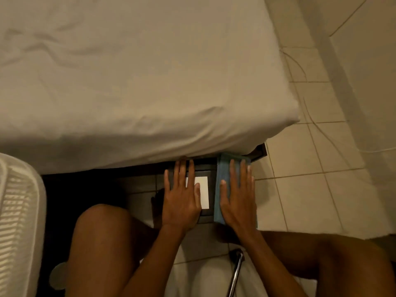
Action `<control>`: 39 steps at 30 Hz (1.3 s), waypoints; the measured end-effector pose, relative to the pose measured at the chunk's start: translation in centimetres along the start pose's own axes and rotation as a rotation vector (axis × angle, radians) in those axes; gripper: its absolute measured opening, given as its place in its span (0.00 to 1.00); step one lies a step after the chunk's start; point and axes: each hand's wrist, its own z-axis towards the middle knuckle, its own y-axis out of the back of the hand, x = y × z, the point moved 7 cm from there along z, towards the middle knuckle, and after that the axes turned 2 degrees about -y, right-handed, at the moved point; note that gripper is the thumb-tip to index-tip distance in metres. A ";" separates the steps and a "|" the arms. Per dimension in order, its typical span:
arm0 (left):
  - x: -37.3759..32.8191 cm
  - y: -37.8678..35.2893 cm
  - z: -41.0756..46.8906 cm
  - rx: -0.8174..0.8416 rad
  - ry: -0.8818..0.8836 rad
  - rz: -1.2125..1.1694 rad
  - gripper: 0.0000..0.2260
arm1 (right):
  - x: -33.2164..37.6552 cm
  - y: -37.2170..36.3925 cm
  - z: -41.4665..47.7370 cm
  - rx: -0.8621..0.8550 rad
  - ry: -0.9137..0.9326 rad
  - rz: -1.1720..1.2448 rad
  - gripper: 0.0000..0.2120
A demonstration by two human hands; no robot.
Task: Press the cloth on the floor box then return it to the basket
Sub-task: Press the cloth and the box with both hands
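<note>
A dark box (211,189) with a white label sits on the tiled floor, partly under the bed's edge. A folded blue cloth (222,174) lies along the box's right side. My right hand (237,196) lies flat on the cloth, fingers spread, palm down. My left hand (182,196) rests flat on the left part of the box, partly over the white label. The white slatted basket (19,211) stands at the far left.
A bed with a white sheet (139,82) fills the upper view and overhangs the box. Beige floor tiles (310,189) extend to the right. My bare knees frame the box. A chrome tube (235,273) stands near the bottom centre.
</note>
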 end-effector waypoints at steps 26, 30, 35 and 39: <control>0.2 -0.4 -0.8 -0.002 0.049 0.026 0.27 | -0.2 0.0 2.2 -0.011 -0.090 0.012 0.32; 0.1 -0.5 -1.1 0.004 0.042 0.019 0.27 | 1.0 -0.1 -1.4 0.018 0.087 -0.015 0.29; 0.1 -0.5 -1.1 0.005 0.043 0.025 0.27 | -1.4 0.3 -0.5 0.032 0.031 0.008 0.30; 0.1 -0.5 -1.1 -0.003 0.055 0.027 0.27 | 0.3 -0.3 1.7 -0.037 -0.126 0.019 0.29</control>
